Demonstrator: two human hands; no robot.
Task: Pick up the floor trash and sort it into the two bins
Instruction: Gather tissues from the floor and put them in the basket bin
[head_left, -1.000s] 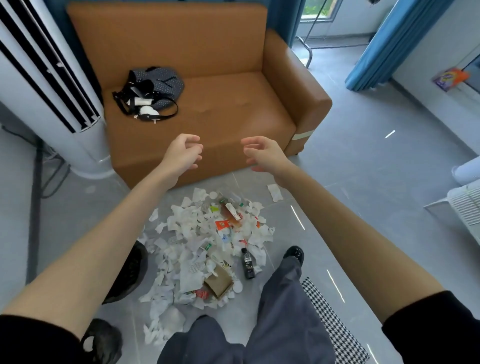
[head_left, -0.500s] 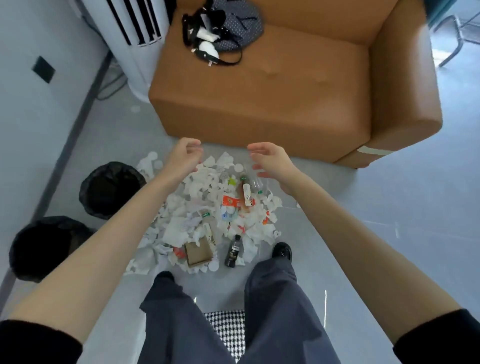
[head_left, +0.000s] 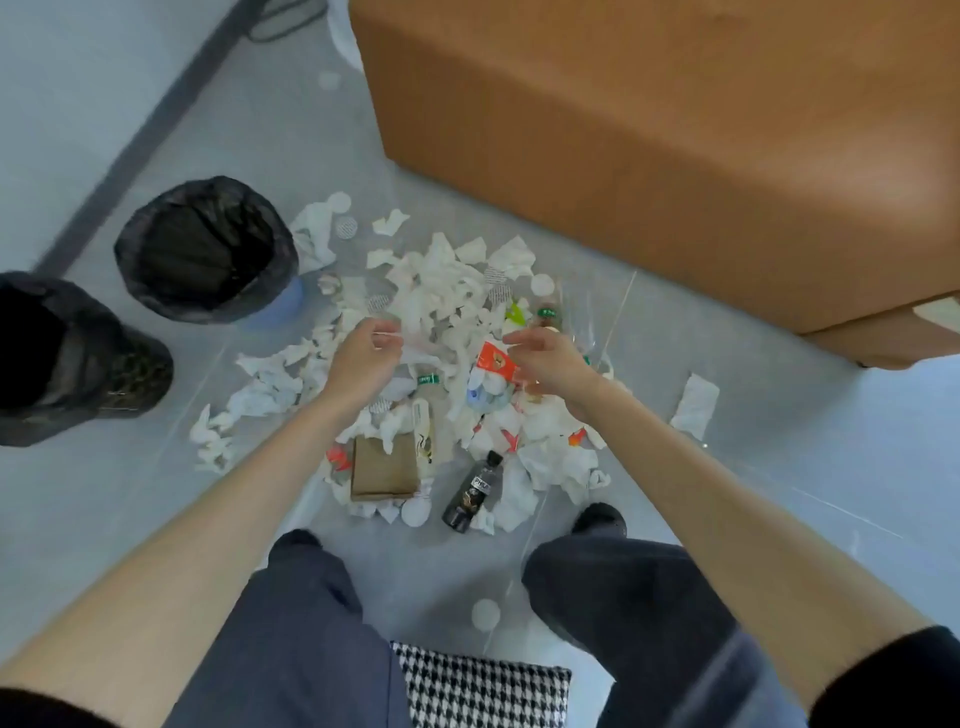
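Observation:
A pile of trash lies on the grey floor in front of me, mostly crumpled white tissues (head_left: 447, 291). In it are a red packet (head_left: 496, 361), a brown cardboard box (head_left: 384, 467) and a small dark bottle (head_left: 472, 491). Two bins lined with black bags stand to the left, one nearer the pile (head_left: 202, 249) and one at the frame edge (head_left: 62, 358). My left hand (head_left: 363, 358) is down in the pile, fingers curled around a white tissue. My right hand (head_left: 550, 364) hovers by the red packet with its fingers apart.
A brown sofa (head_left: 675, 156) bounds the floor behind the pile. A stray tissue (head_left: 696, 405) lies off to the right and a white round lid (head_left: 485, 614) between my legs. A houndstooth cushion (head_left: 483, 696) is under me. A wall runs along the left.
My view has tilted down and closer to the floor. Both hands dropped from in front of the sofa into the pile, and the left hand's fingers closed on a tissue.

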